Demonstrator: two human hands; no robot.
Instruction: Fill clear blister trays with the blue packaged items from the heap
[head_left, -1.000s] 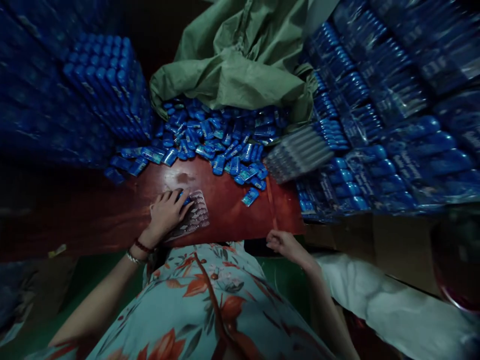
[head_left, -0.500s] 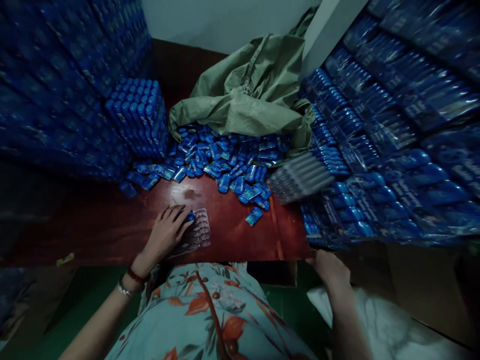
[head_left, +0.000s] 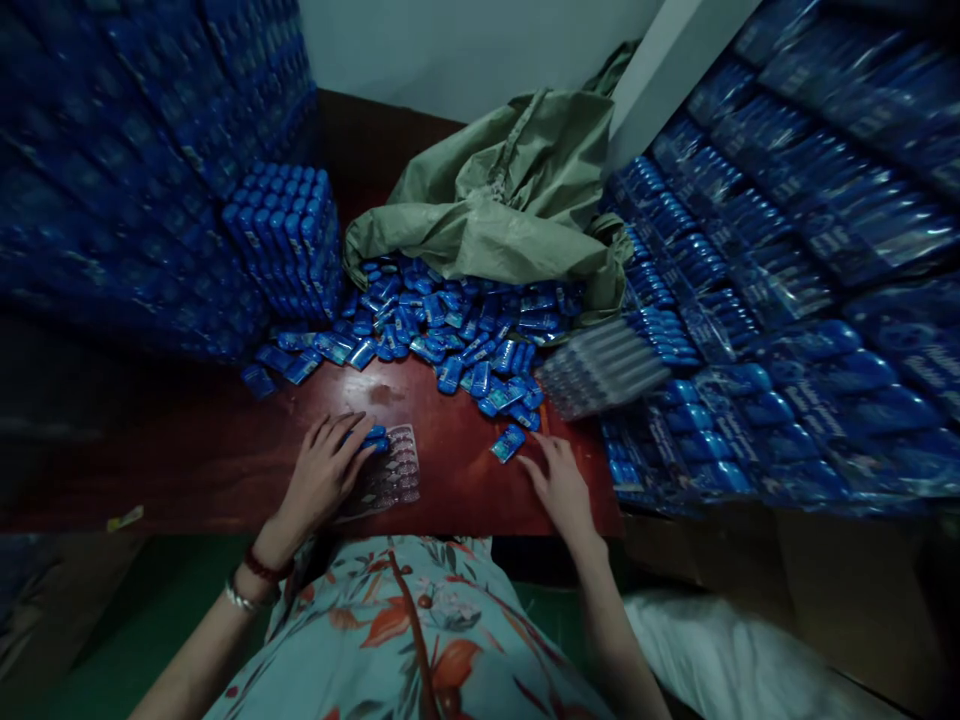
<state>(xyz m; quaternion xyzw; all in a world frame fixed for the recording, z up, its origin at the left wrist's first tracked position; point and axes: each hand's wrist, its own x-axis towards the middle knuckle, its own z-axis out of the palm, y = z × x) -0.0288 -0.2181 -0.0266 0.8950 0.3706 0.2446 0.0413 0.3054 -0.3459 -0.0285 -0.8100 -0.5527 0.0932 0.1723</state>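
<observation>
Right hand (head_left: 559,487) back beside one loose blue packet (head_left: 508,443)

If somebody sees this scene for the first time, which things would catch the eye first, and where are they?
Probably the heap of small blue packets spilling from the green sack at the far side of the red-brown table. Tall stacks of blue packs stand along both sides like walls. Near the front edge, the left hand rests on a clear blister tray, and the right hand lies flat close to one loose blue packet.
</observation>
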